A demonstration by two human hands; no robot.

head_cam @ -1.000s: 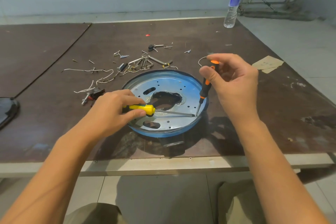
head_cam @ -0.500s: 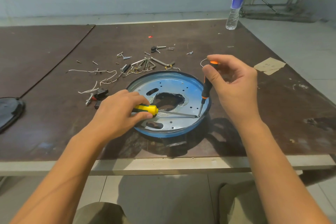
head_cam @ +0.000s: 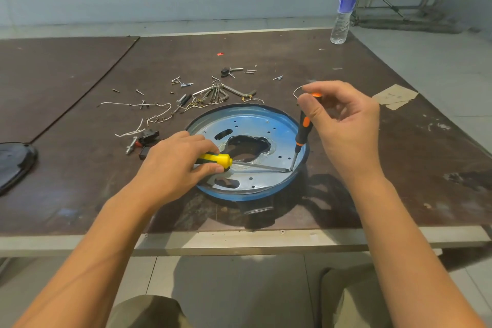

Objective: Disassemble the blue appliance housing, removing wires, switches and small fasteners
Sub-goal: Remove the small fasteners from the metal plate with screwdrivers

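- The left hand (head_cam: pixel 175 168) gripped a yellow screwdriver (head_cam: pixel 217 160) lying across the blue housing (head_cam: pixel 247 152).
- The right hand (head_cam: pixel 343 120) pinched an orange-black screwdriver (head_cam: pixel 302 133) upright at its right rim.

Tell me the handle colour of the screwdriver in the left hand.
Yellow with black, on the screwdriver gripped by the left hand; head view.

Two bare arms fill the lower corners of the frame: the left forearm (head_cam: pixel 106 242) at lower left and the right forearm (head_cam: pixel 394 234) at lower right, both uncovered right up to the frame's edge. The left hand (head_cam: pixel 173 168) and the right hand (head_cam: pixel 343 125), nearer the middle, are bare as well. Along the bottom edge there are olive-khaki trousers (head_cam: pixel 149 311), plain cloth, softly creased, showing over both knees.
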